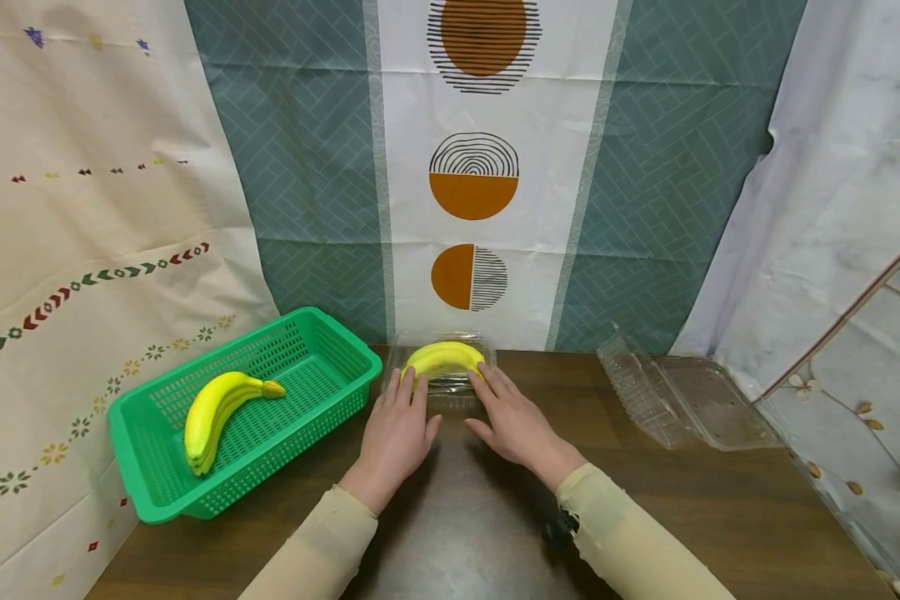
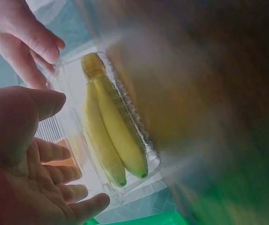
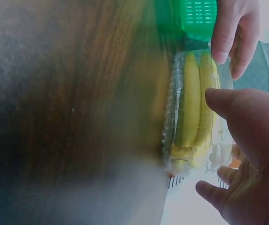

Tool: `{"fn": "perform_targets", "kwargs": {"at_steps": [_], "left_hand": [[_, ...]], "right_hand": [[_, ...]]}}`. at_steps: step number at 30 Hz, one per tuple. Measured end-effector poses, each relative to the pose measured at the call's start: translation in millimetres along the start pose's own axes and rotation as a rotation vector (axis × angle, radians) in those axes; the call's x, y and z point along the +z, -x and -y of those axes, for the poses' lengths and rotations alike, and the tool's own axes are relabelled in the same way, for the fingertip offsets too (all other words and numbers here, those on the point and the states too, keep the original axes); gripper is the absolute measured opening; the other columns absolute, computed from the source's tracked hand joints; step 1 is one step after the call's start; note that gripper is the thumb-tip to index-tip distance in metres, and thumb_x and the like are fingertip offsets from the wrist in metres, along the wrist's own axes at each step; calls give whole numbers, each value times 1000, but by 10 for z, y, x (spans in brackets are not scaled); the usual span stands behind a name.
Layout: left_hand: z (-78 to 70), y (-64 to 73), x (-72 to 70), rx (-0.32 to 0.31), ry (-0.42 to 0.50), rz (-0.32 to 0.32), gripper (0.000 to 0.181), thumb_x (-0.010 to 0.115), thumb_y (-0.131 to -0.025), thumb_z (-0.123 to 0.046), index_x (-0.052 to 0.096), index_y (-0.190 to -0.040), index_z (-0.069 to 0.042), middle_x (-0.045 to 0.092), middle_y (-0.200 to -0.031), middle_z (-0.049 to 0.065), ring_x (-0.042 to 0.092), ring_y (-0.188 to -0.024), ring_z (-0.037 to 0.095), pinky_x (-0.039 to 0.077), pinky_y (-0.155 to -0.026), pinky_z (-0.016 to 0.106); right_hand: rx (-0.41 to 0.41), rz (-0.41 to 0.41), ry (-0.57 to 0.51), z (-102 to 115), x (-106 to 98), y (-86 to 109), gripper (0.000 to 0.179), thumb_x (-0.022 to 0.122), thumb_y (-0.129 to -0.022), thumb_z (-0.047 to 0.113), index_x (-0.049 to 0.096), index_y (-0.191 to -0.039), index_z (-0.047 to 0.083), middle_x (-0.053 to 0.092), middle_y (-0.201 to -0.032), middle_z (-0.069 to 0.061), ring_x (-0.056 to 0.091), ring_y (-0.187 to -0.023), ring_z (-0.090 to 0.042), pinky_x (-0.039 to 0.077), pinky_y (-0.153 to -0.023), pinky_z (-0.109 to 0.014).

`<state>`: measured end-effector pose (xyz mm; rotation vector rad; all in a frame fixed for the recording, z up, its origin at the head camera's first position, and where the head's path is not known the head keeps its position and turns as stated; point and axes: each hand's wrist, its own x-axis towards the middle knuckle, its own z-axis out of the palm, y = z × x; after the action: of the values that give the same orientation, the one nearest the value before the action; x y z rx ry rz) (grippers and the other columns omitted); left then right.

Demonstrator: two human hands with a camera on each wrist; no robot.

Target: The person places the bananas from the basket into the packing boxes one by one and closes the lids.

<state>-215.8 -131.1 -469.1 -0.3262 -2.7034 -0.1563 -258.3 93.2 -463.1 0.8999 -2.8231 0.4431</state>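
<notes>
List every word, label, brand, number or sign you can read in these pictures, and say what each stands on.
None can be read in any view.
No lettering shows on the bananas, clear containers or green basket; the hanging cloths show only printed patterns.

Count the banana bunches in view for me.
2: one banana bunch in the green plastic basket, another bunch in the central clear plastic clamshell.

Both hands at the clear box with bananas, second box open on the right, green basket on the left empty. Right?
No, the basket isn't empty: the head view shows a banana bunch in it. The rest stands: left hand and right hand at the clear box with its bananas, second box open on the right.
</notes>
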Motion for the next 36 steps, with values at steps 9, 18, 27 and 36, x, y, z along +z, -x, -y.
{"fn": "perform_targets", "kwargs": {"at_steps": [9,18,27,36], "left_hand": [[8,-69,0,-18,16,18,74,78,-105,-39,54,-158,6,48,-165,30,41,-156,50,50,-115,59],[23,-109,11,-15,-10,6,74,78,-105,-40,55,-157,6,49,-164,30,43,-155,50,52,-113,59],[31,-126,19,-18,-8,-5,73,80,-104,-39,55,-156,6,49,-163,30,43,-154,51,53,-112,59],[28,-130,14,-43,16,36,74,78,-104,-39,53,-158,6,46,-166,30,40,-157,50,50,-114,60]], "right_hand": [[-2,23,9,-39,-6,-68,85,75,-107,40,33,-174,8,26,-180,-17,28,-165,-40,40,-124,-54],[-9,9,17,-24,-14,-106,84,75,-107,39,35,-173,5,28,-179,-19,31,-163,-43,42,-123,-54],[-1,9,24,-26,17,-136,85,76,-107,39,34,-173,6,28,-179,-20,30,-163,-43,42,-123,-54],[7,15,9,-29,-2,-129,83,74,-108,40,34,-174,7,26,-180,-17,29,-164,-41,43,-122,-54]]}}
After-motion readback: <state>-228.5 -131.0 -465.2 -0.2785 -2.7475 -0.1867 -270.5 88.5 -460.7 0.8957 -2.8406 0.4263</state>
